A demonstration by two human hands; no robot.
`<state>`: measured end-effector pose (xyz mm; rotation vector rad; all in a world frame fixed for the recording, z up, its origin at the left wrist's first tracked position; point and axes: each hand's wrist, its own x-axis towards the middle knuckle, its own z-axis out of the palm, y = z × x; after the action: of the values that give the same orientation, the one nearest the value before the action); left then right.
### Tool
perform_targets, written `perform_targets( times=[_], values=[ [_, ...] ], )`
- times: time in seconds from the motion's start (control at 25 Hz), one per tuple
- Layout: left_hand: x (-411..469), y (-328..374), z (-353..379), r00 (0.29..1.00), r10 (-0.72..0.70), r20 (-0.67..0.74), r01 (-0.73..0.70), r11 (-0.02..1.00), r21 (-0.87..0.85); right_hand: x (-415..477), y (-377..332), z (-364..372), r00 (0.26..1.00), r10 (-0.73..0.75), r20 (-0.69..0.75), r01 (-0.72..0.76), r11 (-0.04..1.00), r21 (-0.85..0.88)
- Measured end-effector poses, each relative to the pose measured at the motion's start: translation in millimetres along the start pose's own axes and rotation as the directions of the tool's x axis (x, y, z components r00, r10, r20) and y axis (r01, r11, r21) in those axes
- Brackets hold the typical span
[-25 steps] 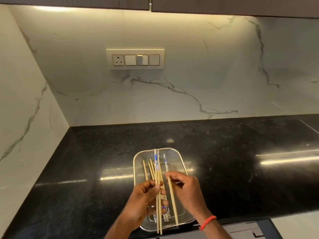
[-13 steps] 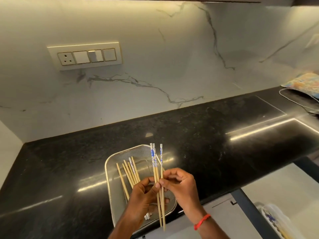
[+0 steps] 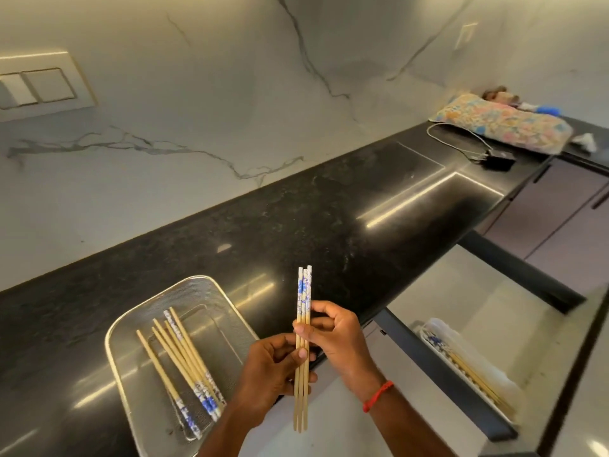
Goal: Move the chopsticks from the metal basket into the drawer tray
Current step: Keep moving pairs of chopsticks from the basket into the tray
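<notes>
Wooden chopsticks (image 3: 303, 351), three together, stand upright between both hands: left hand (image 3: 270, 371) fingers close around them, right hand (image 3: 336, 338) pinches them above the metal basket (image 3: 227, 301).

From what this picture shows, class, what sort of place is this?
Most likely a home kitchen: a black stone countertop under a marble backsplash, a metal basket of chopsticks, and an open drawer tray below.

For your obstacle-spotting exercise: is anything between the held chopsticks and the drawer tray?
Nothing visible. Both hands hold the chopstick bundle upright; the drawer tray lies open to the right, holding some chopsticks already.
</notes>
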<state>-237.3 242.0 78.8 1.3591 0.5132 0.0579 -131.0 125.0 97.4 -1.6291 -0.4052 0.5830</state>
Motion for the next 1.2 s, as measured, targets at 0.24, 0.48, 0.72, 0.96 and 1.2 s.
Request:
perform_targets(
  times=[0.24,0.48,0.72,0.96,1.2],
  values=[
    [19,4,44,0.997,-0.023,0.069,0.016,0.995,0.102,0,5,-42,0.99,0.011,-0.139,-0.012,1.0,-0.001],
    [39,4,101,0.994,-0.049,0.093,0.032,0.984,0.178,-1,17,-100,0.977,0.047,-0.21,-0.048,0.999,0.003],
    [56,1,169,0.994,-0.059,0.09,0.038,0.973,0.226,-8,27,-165,0.964,0.067,-0.256,-0.065,0.998,0.015],
    [72,-12,220,0.992,-0.114,0.062,0.096,0.965,0.246,-15,46,-216,0.968,0.107,-0.226,-0.11,0.994,-0.001],
    [81,-37,262,0.977,-0.205,0.052,0.179,0.932,0.316,-22,74,-255,0.954,0.193,-0.229,-0.18,0.981,0.077]
  ],
)
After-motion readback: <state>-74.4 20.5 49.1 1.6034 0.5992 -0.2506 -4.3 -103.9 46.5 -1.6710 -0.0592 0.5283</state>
